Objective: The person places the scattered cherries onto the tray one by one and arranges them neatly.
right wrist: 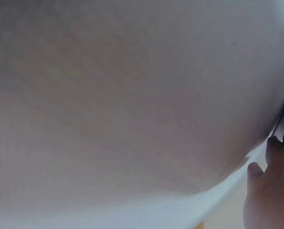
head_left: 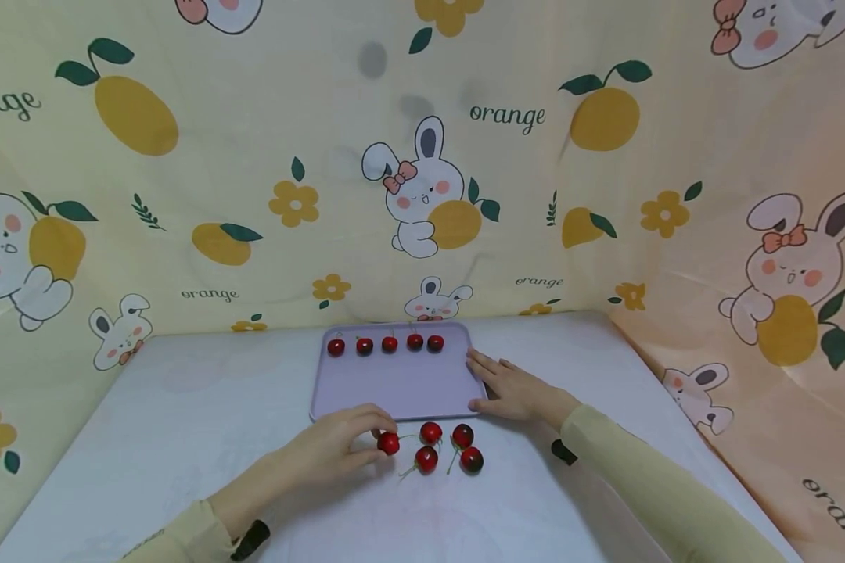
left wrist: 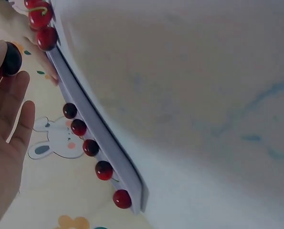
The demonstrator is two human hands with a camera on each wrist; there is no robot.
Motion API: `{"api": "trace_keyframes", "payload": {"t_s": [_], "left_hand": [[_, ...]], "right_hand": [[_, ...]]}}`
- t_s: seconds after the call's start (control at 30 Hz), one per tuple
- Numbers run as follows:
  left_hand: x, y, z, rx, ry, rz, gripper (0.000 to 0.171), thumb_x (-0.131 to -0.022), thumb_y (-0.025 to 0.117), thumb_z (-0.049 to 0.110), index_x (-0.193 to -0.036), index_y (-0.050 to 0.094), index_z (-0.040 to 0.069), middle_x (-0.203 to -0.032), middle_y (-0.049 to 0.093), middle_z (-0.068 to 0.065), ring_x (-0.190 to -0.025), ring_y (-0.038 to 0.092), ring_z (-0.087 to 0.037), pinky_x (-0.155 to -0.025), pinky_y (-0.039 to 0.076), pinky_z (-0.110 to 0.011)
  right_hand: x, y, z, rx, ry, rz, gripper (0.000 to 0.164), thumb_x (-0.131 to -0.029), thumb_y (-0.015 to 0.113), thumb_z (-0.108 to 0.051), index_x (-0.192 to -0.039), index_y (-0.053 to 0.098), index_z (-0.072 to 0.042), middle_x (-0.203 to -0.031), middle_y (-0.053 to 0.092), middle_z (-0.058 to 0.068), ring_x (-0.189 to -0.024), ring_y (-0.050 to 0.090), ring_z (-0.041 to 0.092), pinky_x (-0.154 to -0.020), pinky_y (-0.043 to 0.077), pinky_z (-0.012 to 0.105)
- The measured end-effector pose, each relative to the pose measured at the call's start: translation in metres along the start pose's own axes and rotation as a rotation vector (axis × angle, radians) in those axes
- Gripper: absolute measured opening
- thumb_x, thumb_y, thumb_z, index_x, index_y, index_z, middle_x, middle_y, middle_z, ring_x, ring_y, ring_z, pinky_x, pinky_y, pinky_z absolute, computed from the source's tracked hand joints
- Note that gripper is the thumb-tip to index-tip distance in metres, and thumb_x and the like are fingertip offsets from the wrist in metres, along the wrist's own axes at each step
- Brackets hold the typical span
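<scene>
My left hand (head_left: 341, 438) pinches a dark red cherry (head_left: 388, 443) between thumb and fingers, in front of the tray's near edge. In the left wrist view that cherry (left wrist: 12, 59) looks nearly black, with the other fingers spread below it. My right hand (head_left: 517, 389) rests along the right edge of the lilac tray (head_left: 394, 387), its fingers extended. A row of cherries (head_left: 390, 344) lies along the tray's far side. Several more cherries with green stems, among them one cherry (head_left: 426, 460), lie on the table just right of my left hand.
The white table (head_left: 204, 422) spreads around the tray. Behind it hangs a cream cloth (head_left: 324, 117) printed with rabbits and oranges, which also lines the right side. A small black object (head_left: 564, 452) shows by the right sleeve.
</scene>
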State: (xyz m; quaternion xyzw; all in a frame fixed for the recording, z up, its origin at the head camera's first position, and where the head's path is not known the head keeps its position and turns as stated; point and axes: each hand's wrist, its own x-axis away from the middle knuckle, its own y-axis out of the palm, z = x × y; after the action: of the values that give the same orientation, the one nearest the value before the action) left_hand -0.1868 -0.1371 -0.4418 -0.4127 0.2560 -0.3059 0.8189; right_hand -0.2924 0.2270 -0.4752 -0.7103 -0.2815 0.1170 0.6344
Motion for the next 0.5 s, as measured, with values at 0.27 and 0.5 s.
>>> {"api": "trace_keyframes", "payload": {"t_s": [0.27, 0.5], "left_hand": [[0.0, -0.001, -0.015, 0.013, -0.009, 0.101, 0.031, -0.092, 0.08, 0.015, -0.122, 0.069, 0.013, -0.118, 0.067, 0.009, -0.107, 0.066, -0.007, -0.097, 0.057, -0.033], [0.001, -0.005, -0.031, -0.044, -0.053, 0.169, 0.029, -0.091, 0.082, 0.025, -0.118, 0.071, 0.021, -0.115, 0.066, 0.013, -0.105, 0.065, -0.008, -0.094, 0.058, -0.036]], "right_hand": [[0.001, -0.001, -0.001, 0.005, 0.005, -0.002, 0.093, -0.1, 0.047, -0.068, -0.167, 0.016, -0.011, -0.175, 0.005, 0.006, -0.158, 0.019, 0.031, -0.127, 0.018, 0.053], [0.001, -0.002, -0.002, 0.005, 0.005, -0.011, 0.093, -0.1, 0.047, -0.068, -0.167, 0.016, -0.011, -0.175, 0.005, 0.006, -0.158, 0.019, 0.03, -0.127, 0.018, 0.052]]}}
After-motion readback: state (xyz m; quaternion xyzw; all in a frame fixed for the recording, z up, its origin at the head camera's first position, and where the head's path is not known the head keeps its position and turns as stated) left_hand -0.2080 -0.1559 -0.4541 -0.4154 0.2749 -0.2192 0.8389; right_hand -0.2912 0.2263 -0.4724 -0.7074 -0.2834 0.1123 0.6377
